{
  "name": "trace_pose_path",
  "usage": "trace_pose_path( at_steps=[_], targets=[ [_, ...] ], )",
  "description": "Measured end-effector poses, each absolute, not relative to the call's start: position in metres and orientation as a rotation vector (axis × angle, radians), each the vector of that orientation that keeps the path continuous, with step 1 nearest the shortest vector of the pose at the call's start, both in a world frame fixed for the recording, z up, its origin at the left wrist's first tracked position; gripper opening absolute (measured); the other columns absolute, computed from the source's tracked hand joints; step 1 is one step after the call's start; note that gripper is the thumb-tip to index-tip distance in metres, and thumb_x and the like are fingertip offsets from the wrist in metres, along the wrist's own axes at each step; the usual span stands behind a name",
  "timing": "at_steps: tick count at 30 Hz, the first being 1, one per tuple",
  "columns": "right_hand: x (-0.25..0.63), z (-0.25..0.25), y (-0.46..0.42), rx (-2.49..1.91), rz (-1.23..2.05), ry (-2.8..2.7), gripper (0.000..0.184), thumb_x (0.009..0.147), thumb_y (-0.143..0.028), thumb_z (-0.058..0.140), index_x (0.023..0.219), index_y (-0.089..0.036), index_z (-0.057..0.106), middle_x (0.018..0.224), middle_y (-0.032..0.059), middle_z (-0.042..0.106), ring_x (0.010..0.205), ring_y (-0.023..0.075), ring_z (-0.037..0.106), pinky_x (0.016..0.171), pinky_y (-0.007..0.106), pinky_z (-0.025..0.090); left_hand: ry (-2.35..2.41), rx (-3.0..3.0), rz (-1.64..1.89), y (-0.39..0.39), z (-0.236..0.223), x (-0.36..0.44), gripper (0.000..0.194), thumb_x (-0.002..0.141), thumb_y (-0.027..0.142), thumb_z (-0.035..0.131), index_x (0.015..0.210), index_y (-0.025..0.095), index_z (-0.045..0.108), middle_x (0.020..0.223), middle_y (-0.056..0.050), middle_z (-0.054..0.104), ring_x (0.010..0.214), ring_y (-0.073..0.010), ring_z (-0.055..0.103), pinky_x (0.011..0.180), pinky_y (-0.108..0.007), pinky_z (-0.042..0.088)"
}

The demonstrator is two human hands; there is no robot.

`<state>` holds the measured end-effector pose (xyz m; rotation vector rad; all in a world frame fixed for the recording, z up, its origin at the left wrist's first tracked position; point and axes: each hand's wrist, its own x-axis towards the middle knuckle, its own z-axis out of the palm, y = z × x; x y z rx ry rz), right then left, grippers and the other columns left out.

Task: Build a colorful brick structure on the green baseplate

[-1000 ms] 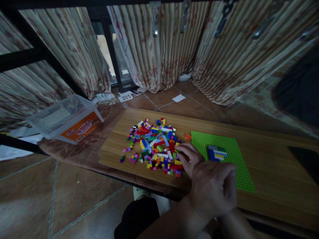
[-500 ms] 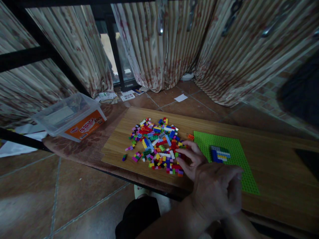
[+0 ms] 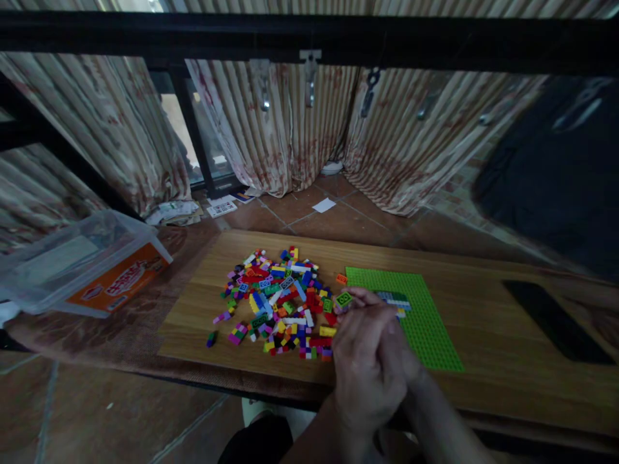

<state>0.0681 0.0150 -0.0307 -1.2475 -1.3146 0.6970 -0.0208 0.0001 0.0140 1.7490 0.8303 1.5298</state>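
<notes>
Between the fingertips of my right hand [image 3: 363, 298] is a green brick [image 3: 344, 299], held just above the right edge of the brick pile [image 3: 278, 303]. My left hand [image 3: 363, 367] is closed in front of the right one and covers much of it; what its curled fingers hold, if anything, is hidden. Behind the hands lies a green baseplate [image 3: 428, 319]. On it stands a small block of joined bricks [image 3: 399, 301] in grey, white and yellow, partly covered by my right hand.
The wooden board [image 3: 488, 335] carries the pile and baseplate. A black flat object [image 3: 556, 322] lies at its right. A clear plastic box [image 3: 116, 277] with an orange label stands to the left. Striped curtains [image 3: 300, 135] hang behind, and a dark shape [image 3: 556, 174] is at the right.
The view has turned to the right. My right fingers have drawn back from the pile, and a green brick now shows in them. My left hand has turned and sits closer to the right.
</notes>
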Motion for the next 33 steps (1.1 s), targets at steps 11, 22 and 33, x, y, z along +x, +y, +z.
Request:
trace_pose_path(
  at_steps=[11,22,33],
  targets=[
    [0.093,-0.010,0.013,-1.243,0.690,-1.307,0.029,0.079,-0.027,0.070,0.108,-0.029,0.069,0.092,0.0015,0.066,0.085,0.0166,0.060,0.079,0.032,0.051,0.863,0.795,1.075,0.038,0.008,-0.026,0.028,0.077,0.039,0.068,0.084,0.012,0.067,0.082,-0.007,0.071,0.076,-0.0153,0.066,0.068,-0.025,0.051],
    [0.111,-0.001,-0.002,-1.306,0.532,-1.417,0.013,0.083,-0.028,0.066,0.095,-0.026,0.071,0.091,0.0025,0.067,0.081,0.0165,0.062,0.074,0.031,0.051,0.694,0.423,0.908,0.036,0.004,-0.015,0.022,0.062,0.024,0.083,0.077,0.013,0.070,0.074,-0.001,0.071,0.066,-0.0077,0.063,0.067,-0.019,0.050],
    [0.129,-0.005,-0.017,-1.291,0.585,-1.097,0.012,0.081,-0.029,0.067,0.090,-0.025,0.073,0.088,0.0025,0.071,0.083,0.0168,0.065,0.075,0.030,0.052,0.715,0.327,0.807,0.030,0.002,0.006,0.018,0.064,0.016,0.080,0.077,0.010,0.070,0.073,-0.004,0.071,0.066,-0.0114,0.067,0.068,-0.022,0.055]
  ],
)
